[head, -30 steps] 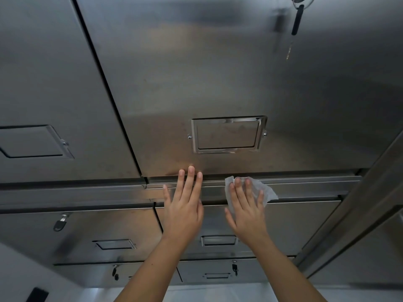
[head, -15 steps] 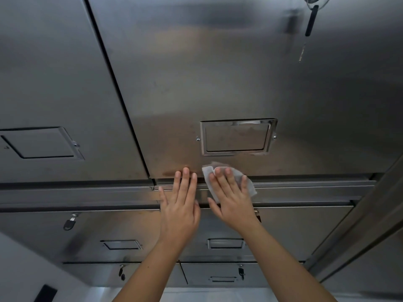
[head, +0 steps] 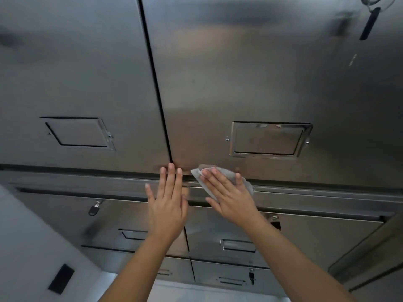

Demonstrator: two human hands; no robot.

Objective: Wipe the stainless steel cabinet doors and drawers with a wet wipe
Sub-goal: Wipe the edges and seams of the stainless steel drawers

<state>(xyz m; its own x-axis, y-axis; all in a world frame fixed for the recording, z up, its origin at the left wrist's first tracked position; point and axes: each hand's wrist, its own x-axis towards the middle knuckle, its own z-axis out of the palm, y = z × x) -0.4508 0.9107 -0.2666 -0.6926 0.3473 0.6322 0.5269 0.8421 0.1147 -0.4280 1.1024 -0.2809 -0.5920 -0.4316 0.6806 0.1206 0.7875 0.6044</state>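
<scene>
A tall stainless steel cabinet fills the view. Its right upper door has a recessed chrome handle; the left upper door has a duller one. My right hand presses a white wet wipe flat against the bottom edge of the right door and the rail below it, fingers straight. My left hand lies flat beside it, fingertips at the seam between the two doors. Drawers sit under the rail.
A key hangs from a lock on the left drawer, another key on a lower drawer. A dark key fob dangles at the top right door. A grey wall stands at the left, an angled steel edge at the right.
My right hand has slid the wipe leftward and slightly up, from the rail onto the door's bottom edge, closer to my left hand. The view has shifted left.
</scene>
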